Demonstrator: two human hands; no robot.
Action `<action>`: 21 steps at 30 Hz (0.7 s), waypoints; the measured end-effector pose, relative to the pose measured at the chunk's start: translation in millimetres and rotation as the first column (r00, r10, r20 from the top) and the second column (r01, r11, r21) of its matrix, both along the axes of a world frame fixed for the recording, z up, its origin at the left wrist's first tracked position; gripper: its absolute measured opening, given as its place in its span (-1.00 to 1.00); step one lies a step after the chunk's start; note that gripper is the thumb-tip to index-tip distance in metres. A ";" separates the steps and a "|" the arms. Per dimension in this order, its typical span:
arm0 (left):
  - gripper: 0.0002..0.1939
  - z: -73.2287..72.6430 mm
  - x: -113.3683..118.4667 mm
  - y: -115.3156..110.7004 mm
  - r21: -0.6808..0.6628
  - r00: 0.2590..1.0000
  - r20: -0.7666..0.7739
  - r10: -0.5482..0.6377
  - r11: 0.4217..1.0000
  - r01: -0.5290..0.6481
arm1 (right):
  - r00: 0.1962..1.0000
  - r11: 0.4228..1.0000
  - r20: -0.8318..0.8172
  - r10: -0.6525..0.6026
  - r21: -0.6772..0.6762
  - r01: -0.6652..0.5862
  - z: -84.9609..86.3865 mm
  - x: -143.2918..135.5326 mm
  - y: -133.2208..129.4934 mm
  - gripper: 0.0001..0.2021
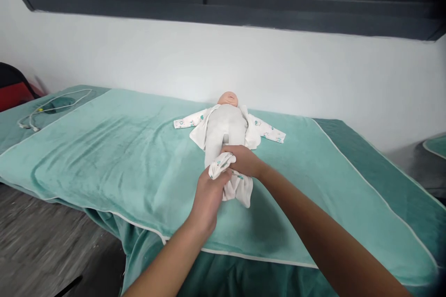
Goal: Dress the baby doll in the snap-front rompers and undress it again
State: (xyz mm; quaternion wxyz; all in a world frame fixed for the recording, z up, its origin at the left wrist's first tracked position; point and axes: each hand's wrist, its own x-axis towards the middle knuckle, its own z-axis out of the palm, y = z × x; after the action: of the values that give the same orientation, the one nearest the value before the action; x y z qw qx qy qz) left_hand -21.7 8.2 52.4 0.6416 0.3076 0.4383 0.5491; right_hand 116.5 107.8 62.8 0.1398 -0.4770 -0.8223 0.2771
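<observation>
A baby doll (223, 120) lies on its back on the green blanket, its head toward the wall. Its soft body and legs are pale grey cloth. A white printed baby shirt (273, 133) is spread open under it, with the sleeves stretched out to both sides. At the doll's feet, my left hand (208, 195) and my right hand (244, 160) are both closed on white printed baby pants (240, 188). The fabric is bunched between my fingers, and part of it hangs down below my hands. The doll's lower legs are partly hidden behind my hands and the cloth.
The light green blanket (114, 148) covers a bed against a white wall. A white cable (55, 102) lies at the far left, near a red and black chair (14, 93). Above is a dark window frame (223, 9).
</observation>
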 end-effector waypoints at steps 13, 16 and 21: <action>-0.53 -37.5 5.4 -50.2 -0.147 0.953 0.242 0.183 0.978 -0.150 | 0.901 0.991 0.424 0.095 0.042 -0.124 4.8 -9.0 3.6 -0.86; -0.59 -57.5 -0.2 -53.0 -0.150 0.947 0.195 0.256 0.962 -0.229 | 0.902 0.992 0.417 0.111 0.003 -0.123 5.5 -9.2 3.2 -0.84; -0.66 -71.8 -27.9 -36.8 -0.081 0.983 0.051 0.174 0.982 -0.170 | 0.910 0.991 0.393 0.133 -0.042 -0.127 5.5 -9.0 3.5 -0.82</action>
State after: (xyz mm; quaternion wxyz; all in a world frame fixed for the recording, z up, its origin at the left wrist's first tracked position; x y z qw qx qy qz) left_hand -49.6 -28.6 -19.3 0.6154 0.2278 0.4651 0.5942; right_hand 107.5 111.3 68.3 -0.0512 -0.4682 -0.8614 0.1901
